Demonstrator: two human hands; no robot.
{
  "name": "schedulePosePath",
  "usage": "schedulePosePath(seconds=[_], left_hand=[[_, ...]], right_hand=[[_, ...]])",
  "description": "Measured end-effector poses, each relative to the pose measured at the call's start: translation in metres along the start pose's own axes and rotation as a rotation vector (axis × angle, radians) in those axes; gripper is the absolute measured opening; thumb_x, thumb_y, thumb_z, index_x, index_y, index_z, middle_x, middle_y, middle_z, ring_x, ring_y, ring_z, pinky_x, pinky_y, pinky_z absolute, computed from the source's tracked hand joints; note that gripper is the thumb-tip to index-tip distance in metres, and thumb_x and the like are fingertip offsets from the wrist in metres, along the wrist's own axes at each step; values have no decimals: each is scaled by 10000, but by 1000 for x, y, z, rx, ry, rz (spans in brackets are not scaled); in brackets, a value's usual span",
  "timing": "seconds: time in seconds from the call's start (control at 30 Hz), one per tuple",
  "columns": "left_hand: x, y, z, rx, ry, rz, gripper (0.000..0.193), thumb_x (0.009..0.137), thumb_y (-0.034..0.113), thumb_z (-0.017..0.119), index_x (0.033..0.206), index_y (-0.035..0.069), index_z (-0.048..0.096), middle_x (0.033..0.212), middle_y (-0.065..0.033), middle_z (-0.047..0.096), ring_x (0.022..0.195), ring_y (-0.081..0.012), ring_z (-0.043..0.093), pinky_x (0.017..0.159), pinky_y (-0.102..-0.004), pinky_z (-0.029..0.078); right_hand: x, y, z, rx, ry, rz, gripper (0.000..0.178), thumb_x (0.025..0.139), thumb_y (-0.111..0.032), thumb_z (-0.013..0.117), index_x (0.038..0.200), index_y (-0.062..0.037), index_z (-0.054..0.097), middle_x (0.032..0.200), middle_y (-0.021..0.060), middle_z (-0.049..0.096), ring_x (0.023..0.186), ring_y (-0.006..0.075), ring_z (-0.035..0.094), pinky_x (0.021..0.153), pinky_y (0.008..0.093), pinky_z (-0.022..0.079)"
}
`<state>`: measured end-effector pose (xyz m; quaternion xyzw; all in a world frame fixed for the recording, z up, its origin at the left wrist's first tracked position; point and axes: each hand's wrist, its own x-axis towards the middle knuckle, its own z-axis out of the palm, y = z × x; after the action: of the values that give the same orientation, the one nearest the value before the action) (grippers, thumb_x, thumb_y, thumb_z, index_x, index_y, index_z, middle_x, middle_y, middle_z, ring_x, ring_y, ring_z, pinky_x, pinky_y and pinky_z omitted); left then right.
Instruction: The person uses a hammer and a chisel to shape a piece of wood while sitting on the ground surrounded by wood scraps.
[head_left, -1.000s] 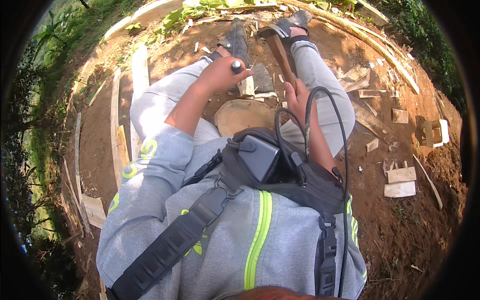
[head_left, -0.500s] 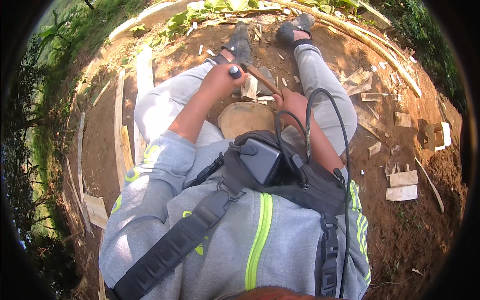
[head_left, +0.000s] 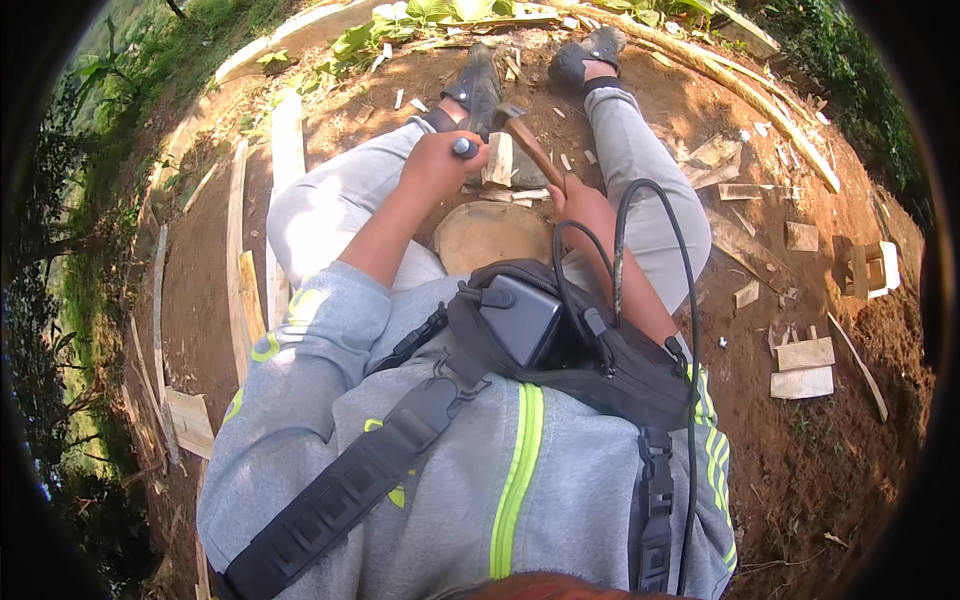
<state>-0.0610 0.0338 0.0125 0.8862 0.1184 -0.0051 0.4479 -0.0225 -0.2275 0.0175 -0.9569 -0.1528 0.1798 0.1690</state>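
Note:
My left hand (head_left: 434,168) is closed around a tool with a dark, round-ended handle (head_left: 465,148). The rest of that tool is hidden by the hand and the angle. In my right hand (head_left: 588,207) is a hammer (head_left: 536,150), gripped near the end of its wooden handle. Its head reaches forward, just right of my left fist and close to my shoe. Beneath the hammer, a short pale block of wood (head_left: 498,160) stands on a grey stone-like surface (head_left: 528,168). A round wooden stump (head_left: 493,238) sits nearer to me, between my legs.
Long planks (head_left: 240,250) lie on the soil to the left. Cut wood pieces (head_left: 803,368) and a small pale box-like thing (head_left: 878,268) are on the right. A long pole (head_left: 740,85) curves across the far right. A black bag (head_left: 520,330) with a cable hangs at my chest.
The hammer's head has swung to the right, away from my left fist, and now shows clearly. My left hand has barely moved and keeps its grip.

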Motion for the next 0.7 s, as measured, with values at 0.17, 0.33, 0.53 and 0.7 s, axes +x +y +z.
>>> schedulePosePath(seconds=[0.17,0.33,0.53,0.7], left_hand=[[-7,-3,2,-86,44,-5,271,931,383,773,1010,126,810,854,-140,770,784,-294,746,718,-385,563],[-10,1,5,-135,102,-31,262,927,358,773,998,109,812,852,-140,774,801,-302,762,723,-386,573],[-14,14,12,-27,90,68,241,930,358,755,977,129,812,832,-150,753,793,-356,738,714,-417,574],[-13,18,15,-1,127,188,254,941,372,744,959,128,808,810,-153,738,771,-375,723,682,-437,568]], right_hand=[[6,-20,-16,12,2,15,418,1087,-413,545,1041,-12,657,930,273,722,946,472,704,817,568,534],[4,-14,-8,-22,-108,51,435,1095,-417,511,1139,-18,677,985,268,727,1022,452,707,872,559,546],[6,-1,-26,159,-8,91,463,1101,-429,511,1150,6,661,1030,287,730,1040,464,701,882,573,534],[3,19,15,12,-98,61,414,1096,-404,523,1073,-14,660,965,283,717,974,485,689,839,569,514]])
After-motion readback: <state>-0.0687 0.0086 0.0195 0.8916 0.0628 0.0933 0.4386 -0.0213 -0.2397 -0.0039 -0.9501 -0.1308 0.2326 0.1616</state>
